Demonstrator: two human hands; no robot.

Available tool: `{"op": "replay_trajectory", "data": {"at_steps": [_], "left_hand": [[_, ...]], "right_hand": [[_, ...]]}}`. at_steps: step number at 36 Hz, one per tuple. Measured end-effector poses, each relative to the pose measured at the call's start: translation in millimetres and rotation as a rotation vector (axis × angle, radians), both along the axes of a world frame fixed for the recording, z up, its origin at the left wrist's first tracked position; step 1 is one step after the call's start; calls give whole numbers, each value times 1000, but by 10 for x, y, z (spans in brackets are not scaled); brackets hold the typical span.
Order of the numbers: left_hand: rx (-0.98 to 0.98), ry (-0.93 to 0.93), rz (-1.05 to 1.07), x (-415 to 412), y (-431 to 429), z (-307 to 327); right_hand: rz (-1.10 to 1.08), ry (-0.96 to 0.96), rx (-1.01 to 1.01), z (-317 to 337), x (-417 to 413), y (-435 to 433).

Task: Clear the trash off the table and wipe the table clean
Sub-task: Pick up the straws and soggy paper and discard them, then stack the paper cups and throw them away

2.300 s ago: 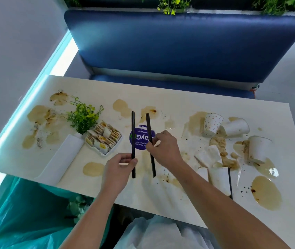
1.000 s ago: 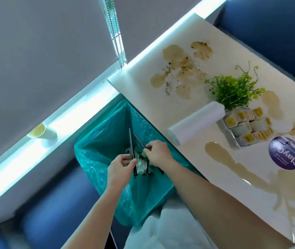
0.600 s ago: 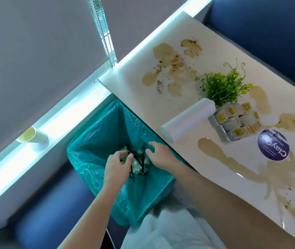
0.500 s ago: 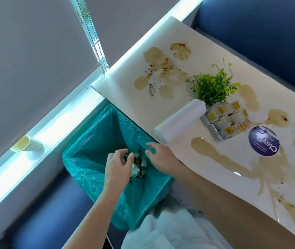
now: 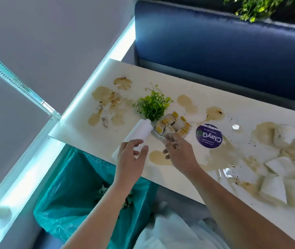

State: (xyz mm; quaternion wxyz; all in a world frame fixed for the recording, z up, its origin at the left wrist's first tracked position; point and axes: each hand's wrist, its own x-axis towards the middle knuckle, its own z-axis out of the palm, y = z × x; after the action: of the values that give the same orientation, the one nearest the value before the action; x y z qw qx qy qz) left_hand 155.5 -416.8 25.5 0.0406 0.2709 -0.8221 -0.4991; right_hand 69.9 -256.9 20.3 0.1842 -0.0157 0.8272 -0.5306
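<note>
Both hands hold nothing: the left hand [image 5: 132, 159] hovers with fingers spread over the near end of the white roll [image 5: 140, 133], while the right hand [image 5: 179, 152], blurred, has loosely bent fingers just beside the packet tray [image 5: 171, 125]. Some rubbish lies in the green-bagged bin [image 5: 71, 186] below the table [image 5: 179, 178] edge. Soggy cups and napkins [image 5: 278, 168] crowd the right side and brown spills [image 5: 105, 97] lie unwiped, so most of the task is probably left. Open room lies along the near edge.

A single head-worn camera looks steeply down, close above the table [image 5: 247, 112]. It faces the blue bench [image 5: 215, 51] at 1 o'clock
</note>
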Motion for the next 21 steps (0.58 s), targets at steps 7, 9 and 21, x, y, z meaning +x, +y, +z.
{"op": "replay_trajectory", "data": {"at_steps": [7,9,21], "left_hand": [[-119,16,-160,-600,665,237],[-140,5,-206,-738,921,269],[-219,-12,-357,-1080,2504,265]], "right_hand": [[-66,78,46,210,-364,790],[-80,82,56,237,-432,1081],[-122,146,180,196,-572,2762]]}}
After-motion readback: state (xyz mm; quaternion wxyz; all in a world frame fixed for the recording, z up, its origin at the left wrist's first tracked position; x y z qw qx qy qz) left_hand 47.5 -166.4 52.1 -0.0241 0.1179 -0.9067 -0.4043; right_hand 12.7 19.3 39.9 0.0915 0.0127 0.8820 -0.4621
